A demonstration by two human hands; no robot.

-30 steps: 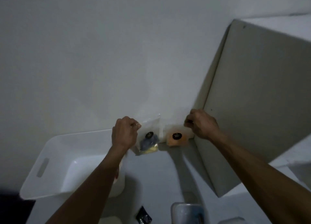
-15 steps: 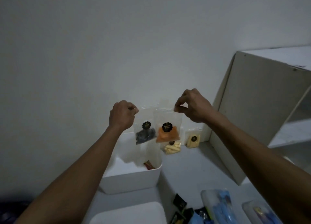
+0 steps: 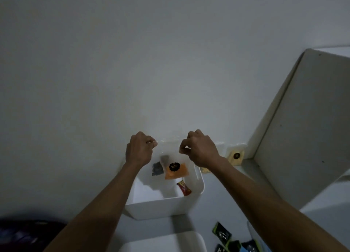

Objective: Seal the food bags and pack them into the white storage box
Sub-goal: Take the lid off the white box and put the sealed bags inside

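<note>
Both hands are held over the white storage box [image 3: 164, 206]. My left hand [image 3: 139, 150] pinches the top of a clear bag with dark food [image 3: 157, 168]. The fingers of my right hand [image 3: 200, 150] pinch the top of a clear bag with orange food [image 3: 176, 171] that carries a round black label. Both bags hang down into the box's opening, the orange one in front. A red snack packet [image 3: 184, 187] lies inside the box at the right. Another clear bag with pale yellow food [image 3: 235, 156] leans on the wall to the right.
A white cabinet side panel [image 3: 303, 130] rises at the right, with a shelf below it. Black and green sachets [image 3: 222, 234] lie on the table at the bottom right. A second white box edge [image 3: 162, 242] sits at the bottom. A dark object [image 3: 24, 232] lies bottom left.
The hands have lowered the two bags from above the box into its opening and come closer together. The view has tilted down towards the box.
</note>
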